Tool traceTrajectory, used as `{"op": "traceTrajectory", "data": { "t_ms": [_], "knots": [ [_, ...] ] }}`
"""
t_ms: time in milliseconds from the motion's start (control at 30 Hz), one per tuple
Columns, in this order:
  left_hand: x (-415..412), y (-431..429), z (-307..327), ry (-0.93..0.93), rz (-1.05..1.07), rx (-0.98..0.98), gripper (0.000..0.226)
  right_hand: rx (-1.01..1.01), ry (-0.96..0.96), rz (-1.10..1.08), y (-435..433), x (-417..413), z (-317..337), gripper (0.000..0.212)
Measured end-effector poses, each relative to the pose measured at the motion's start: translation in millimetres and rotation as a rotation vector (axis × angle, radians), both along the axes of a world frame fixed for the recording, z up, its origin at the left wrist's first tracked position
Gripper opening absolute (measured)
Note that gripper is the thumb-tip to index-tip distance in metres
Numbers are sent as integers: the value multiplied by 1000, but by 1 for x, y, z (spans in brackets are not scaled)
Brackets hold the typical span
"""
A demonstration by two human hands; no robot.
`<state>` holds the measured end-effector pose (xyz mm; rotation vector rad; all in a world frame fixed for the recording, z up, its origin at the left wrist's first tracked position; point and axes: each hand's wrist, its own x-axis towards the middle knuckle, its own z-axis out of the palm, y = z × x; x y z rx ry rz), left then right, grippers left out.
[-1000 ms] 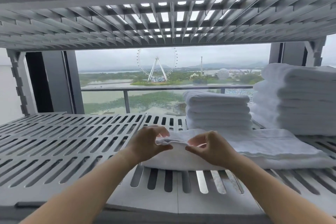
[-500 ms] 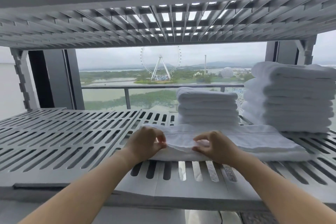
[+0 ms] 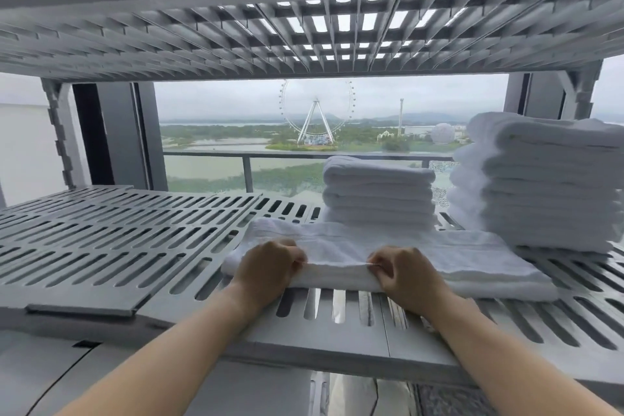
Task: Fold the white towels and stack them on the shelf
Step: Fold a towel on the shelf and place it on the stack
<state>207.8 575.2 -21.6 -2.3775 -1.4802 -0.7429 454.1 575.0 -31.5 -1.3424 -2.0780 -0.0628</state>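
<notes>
A long folded white towel lies flat across the grey slotted shelf, near its front edge. My left hand and my right hand both pinch the towel's near folded edge, about a hand's width apart, fingers curled shut on the cloth. Behind the towel stands a short stack of folded white towels. A taller stack of folded white towels rises at the right end of the shelf.
Another grey slotted shelf hangs low overhead. Grey shelf posts stand at the back left and back right. Behind the rack is a window with a balcony railing. The shelf's left half carries nothing.
Both hands have drawn apart along the towel's near edge and lowered it from a raised pinch onto the shelf. The view has dropped slightly.
</notes>
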Motion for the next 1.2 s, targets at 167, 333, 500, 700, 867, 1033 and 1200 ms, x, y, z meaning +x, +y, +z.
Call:
{"op": "traceTrajectory", "data": {
  "t_ms": [167, 333, 500, 700, 867, 1033, 1200],
  "knots": [
    [1, -6, -9, -51, -51, 5, 23, 0, 95, 42, 0, 2, -4, 20],
    [1, -6, -9, -102, -107, 9, 28, -29, 71, 85, -1, 3, -6, 28],
    [1, -8, -8, -109, -95, 7, 32, -44, 107, 68, -2, 1, -6, 24],
    [1, -10, -7, -174, -64, -9, 22, -85, 230, 61, 0, 1, -3, 8],
    [2, -8, -10, -177, -47, 22, 21, -85, 181, 71, 1, 4, -6, 19],
    [3, -5, -11, -159, -17, 34, 17, -37, 55, 35, -1, 0, -6, 28],
    [3, -2, -13, -161, 5, 84, 15, 40, -57, 1, -1, -7, -7, 19]
  ]
}}
